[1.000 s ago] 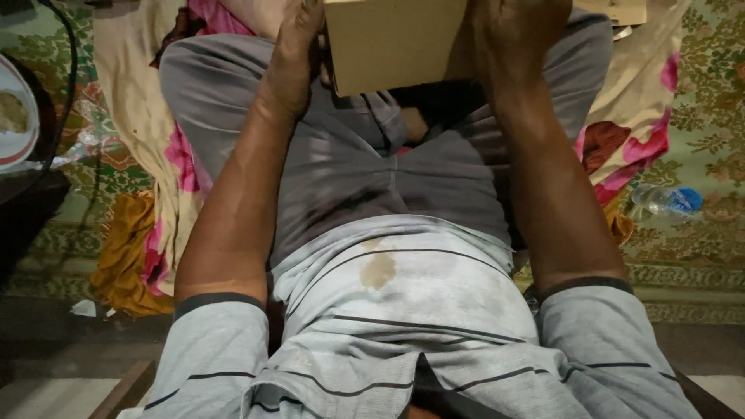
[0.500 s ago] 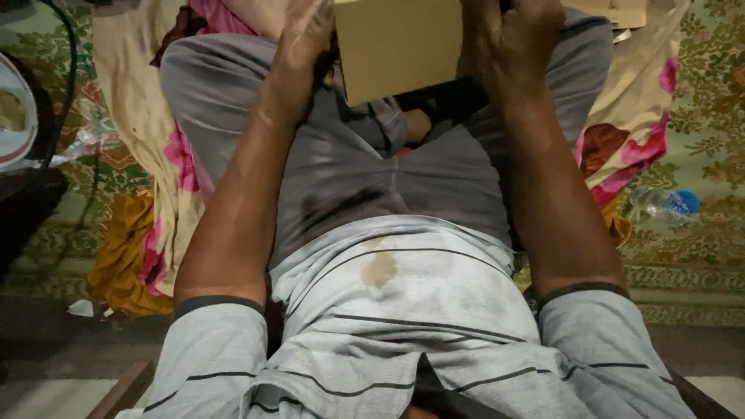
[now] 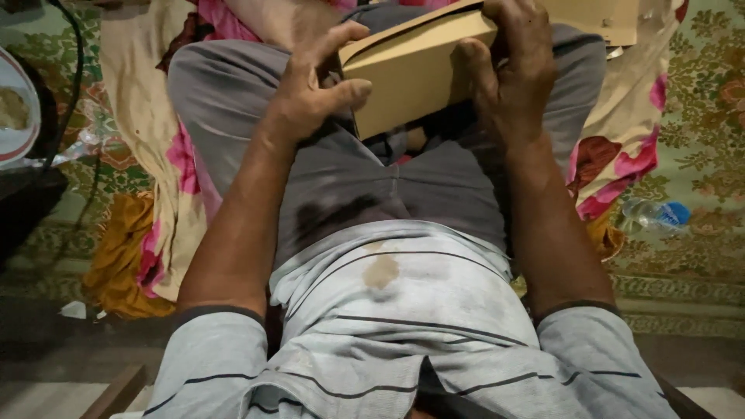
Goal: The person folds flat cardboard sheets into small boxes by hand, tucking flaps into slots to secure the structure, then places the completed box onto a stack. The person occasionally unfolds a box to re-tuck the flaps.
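**Box held over lap, both hands**

Left hand (image 3: 314, 97): clamped on left end of box (image 3: 411, 74), thumb pressed against near face, fingers curled over top edge. Right hand (image 3: 508, 70): wrapped around right end, thumb on near face, fingers over top and partly hidden. Both grips closed firmly on cardboard.

Box: plain brown, rectangular, tilted with left end nearer, raised above grey trousers (image 3: 365, 178), far centre of view. Lid seam visible along top edge; whether lid fully seated, cannot tell.

Near: striped grey shirt (image 3: 403, 310) with a brown stain. Left: patterned cloth (image 3: 147, 155), yellow cloth (image 3: 124, 264), white bowl (image 3: 14, 116) at edge, black cable (image 3: 74, 70). Right: plastic bottle (image 3: 652, 216) lying on green carpet (image 3: 698, 116). Far right: second cardboard piece (image 3: 597, 19), just behind right hand.
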